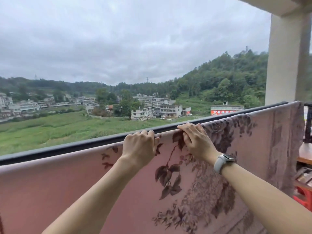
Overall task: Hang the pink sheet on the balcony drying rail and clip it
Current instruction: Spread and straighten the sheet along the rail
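One pink sheet (70,188) draped over one dark drying rail (67,146), spanning the frame. Left hand (139,146) curled over the top fold, fingers (148,134) clamped on sheet and rail. Right hand (196,141) just beside, fingers pinching the fold. One white watch (223,162). Far right, red sign (222,112), writing unreadable.

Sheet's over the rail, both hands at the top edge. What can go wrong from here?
1. No clip shows on the pink sheet; past the rail is an open drop, so wind could carry it off.
2. The left hand and right hand grip close together; the far ends hang unheld and could slide.
3. Overcast sky may bring rain.
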`<state>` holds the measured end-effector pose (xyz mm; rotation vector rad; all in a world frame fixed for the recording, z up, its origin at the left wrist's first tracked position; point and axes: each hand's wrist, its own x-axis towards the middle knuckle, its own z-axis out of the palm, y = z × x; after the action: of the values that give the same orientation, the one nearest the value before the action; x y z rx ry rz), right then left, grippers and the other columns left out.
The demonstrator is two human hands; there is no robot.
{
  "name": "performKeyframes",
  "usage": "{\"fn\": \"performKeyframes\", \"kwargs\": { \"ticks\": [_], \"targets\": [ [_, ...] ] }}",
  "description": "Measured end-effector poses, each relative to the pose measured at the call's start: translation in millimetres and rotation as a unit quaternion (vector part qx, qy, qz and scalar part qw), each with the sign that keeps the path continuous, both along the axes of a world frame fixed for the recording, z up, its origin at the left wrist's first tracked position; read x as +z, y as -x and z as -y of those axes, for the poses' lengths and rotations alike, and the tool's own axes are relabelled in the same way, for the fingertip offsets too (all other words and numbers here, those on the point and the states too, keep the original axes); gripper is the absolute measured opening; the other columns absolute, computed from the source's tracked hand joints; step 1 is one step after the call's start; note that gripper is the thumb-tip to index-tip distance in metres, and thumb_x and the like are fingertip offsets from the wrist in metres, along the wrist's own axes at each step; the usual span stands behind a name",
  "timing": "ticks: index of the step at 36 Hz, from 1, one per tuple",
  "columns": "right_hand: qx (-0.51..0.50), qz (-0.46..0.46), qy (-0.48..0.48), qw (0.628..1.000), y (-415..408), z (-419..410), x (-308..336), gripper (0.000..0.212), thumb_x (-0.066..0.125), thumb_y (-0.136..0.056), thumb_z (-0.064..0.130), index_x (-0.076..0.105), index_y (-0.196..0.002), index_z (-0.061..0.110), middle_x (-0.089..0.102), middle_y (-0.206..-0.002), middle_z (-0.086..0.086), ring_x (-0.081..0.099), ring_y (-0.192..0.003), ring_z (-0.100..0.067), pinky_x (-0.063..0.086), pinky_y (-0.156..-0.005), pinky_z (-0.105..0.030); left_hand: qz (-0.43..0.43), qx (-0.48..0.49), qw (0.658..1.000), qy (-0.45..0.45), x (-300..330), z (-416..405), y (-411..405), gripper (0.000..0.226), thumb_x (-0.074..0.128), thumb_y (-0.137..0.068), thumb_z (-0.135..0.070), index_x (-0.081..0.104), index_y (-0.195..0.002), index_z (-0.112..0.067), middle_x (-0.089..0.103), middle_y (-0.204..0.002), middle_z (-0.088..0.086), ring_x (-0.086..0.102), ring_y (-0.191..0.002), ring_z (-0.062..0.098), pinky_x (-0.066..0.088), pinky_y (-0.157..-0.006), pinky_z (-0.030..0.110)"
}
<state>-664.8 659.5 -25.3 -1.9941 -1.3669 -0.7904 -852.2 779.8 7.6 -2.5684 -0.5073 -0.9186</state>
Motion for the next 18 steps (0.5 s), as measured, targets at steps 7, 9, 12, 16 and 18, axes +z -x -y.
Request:
{"fn": "performKeyframes", "kwargs": {
  "ticks": [7,9,12,16,18],
  "targets": [
    [-0.018,-0.022,0.008,1.000,-113,50,2,0.044,0.025,-0.092,0.030,0.044,-0.131,0.024,0.043,-0.139,0.005,0.025,-0.137,-0.015,0.008,-0.116,-0.042,-0.011,-0.017,1.000,0.001,2,47,-119,0.035,0.027,-0.097,-0.042,0.049,-0.105,-0.015,0.061,-0.105,0.003,0.060,-0.094,0.023,0.042,-0.069,0.032],
    [-0.027,-0.024,0.016,0.999,-144,65,-2,0.046,0.023,-0.092,0.031,0.038,-0.135,0.028,0.037,-0.144,0.008,0.019,-0.139,-0.012,0.000,-0.116,-0.039,-0.011,-0.022,1.000,0.000,2,57,-153,0.035,0.027,-0.097,-0.041,0.048,-0.106,-0.015,0.061,-0.104,0.003,0.060,-0.093,0.024,0.043,-0.069,0.033],
    [-0.038,-0.074,0.004,0.997,-193,87,-6,0.042,0.025,-0.097,0.027,0.033,-0.138,0.033,0.029,-0.149,0.009,0.012,-0.141,-0.011,0.002,-0.117,-0.042,-0.009,-0.024,0.999,-0.025,0,78,-205,0.033,0.027,-0.097,-0.038,0.048,-0.105,-0.015,0.061,-0.105,0.003,0.060,-0.092,0.024,0.043,-0.070,0.033],
    [-0.061,-0.072,0.023,0.995,-255,124,-6,0.049,0.032,-0.096,0.017,0.025,-0.142,0.035,0.021,-0.152,0.010,0.005,-0.142,-0.007,0.006,-0.116,-0.044,0.009,-0.041,0.999,-0.025,-3,107,-275,0.035,0.027,-0.097,-0.038,0.049,-0.109,-0.013,0.060,-0.108,0.004,0.059,-0.096,0.024,0.043,-0.072,0.033],
    [-0.067,-0.034,0.035,0.997,-283,135,-4,0.052,0.032,-0.094,0.013,0.025,-0.142,0.034,0.023,-0.152,0.009,0.006,-0.142,-0.010,0.005,-0.117,-0.043,-0.005,-0.051,0.999,-0.014,-1,121,-306,0.036,0.025,-0.098,-0.037,0.049,-0.110,-0.013,0.060,-0.107,0.004,0.059,-0.095,0.023,0.043,-0.071,0.032]
  ]
}}
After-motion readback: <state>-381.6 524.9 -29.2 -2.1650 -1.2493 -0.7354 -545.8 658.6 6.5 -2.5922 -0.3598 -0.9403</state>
